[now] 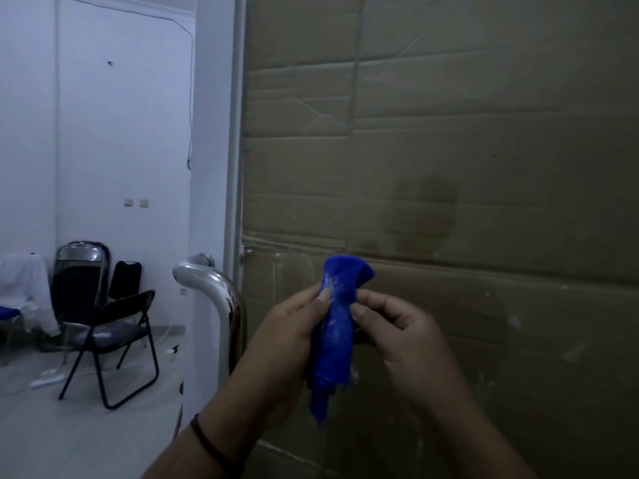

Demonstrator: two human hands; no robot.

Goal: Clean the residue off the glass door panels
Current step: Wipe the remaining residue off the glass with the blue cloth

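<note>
Cloth [334,326], blue, bunched btwn both hands; left hand [276,344] & right hand [411,344] pinching it, near glass door [484,167].

A black folding chair [114,337] stands on the pale floor [69,437] at the left, with two more chairs [83,271] stacked against the white wall [121,133] behind it. A white cloth [24,288] hangs over another seat at the far left. Two small switch plates [135,202] sit on the wall, and a thin cable [191,98] runs down it (ending above the switches). A white power strip [46,379] lies on the floor near the chair legs.
</note>
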